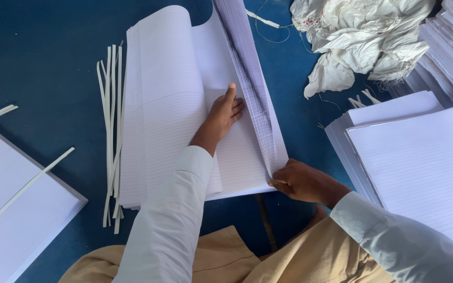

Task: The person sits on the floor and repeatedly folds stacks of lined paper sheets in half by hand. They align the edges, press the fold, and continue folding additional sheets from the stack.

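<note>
Left hand (225, 111) flat (fingers spread) on ruled paper stack (169, 105), right hand (302, 181) pinching its fanned corner

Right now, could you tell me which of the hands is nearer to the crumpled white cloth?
Right. The right hand pinches the ruled paper stack's near corner, below the crumpled white cloth; the left hand lies flat on the open sheets, farther left.

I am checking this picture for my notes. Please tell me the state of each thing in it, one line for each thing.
Stack of ruled sheets: lying on the blue surface, parted, upper sheets curled up.
Left hand: flat inside the parted stack.
Right hand: pinching the stack's near corner.
Paper strips: loose beside the stack.
White cloth: crumpled.
Right-side paper stacks: flat, piled.
Left-side paper stack: flat, strips lying across it.
</note>
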